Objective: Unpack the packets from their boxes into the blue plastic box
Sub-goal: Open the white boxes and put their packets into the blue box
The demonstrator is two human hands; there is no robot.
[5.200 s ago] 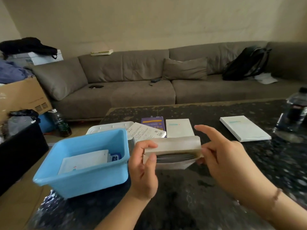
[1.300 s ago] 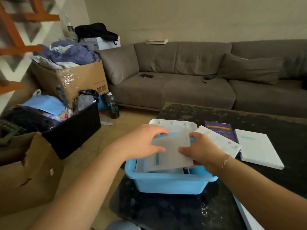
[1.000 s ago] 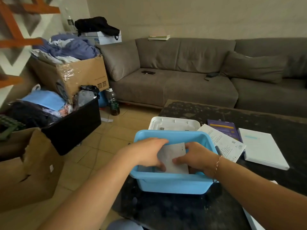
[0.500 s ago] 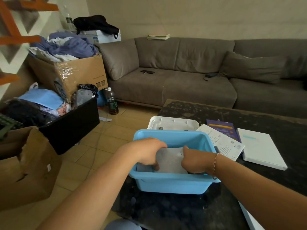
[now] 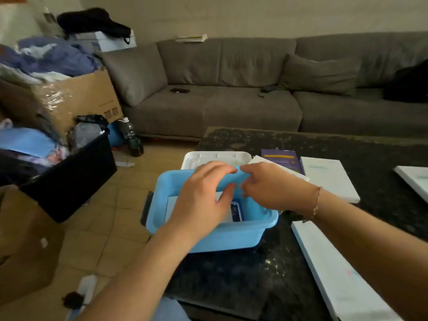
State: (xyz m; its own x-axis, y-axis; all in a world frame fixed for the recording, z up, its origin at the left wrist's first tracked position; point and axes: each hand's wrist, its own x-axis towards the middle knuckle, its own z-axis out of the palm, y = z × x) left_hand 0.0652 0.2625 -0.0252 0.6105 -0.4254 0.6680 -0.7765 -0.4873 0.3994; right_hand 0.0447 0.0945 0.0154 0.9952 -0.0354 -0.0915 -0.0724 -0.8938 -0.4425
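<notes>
The blue plastic box (image 5: 208, 237) sits at the left edge of the dark table (image 5: 347, 144), overhanging it a little toward the tiled floor. Both hands are above its open top: the left hand (image 5: 203, 200) hangs with fingers loosely bent and holds nothing, and the right hand (image 5: 268, 188), a thin bracelet at its wrist, reaches in from the right with relaxed fingers, also holding nothing. The hands hide much of the inside; between them a white packet (image 5: 228, 212) with a blue mark lies flat on the bottom.

Just behind the box, touching or nearly so, lies a white lid (image 5: 215, 157). To its right lie a printed leaflet (image 5: 257, 159), a purple packet (image 5: 281, 159) and a flat white box (image 5: 328, 179). Another white box (image 5: 333, 274) lies along the near right edge, and a third (image 5: 414, 179) is cut off at the far right. A grey sofa (image 5: 231, 89) stands behind the table, with cardboard boxes and a black bin of clothes on the floor to the left.
</notes>
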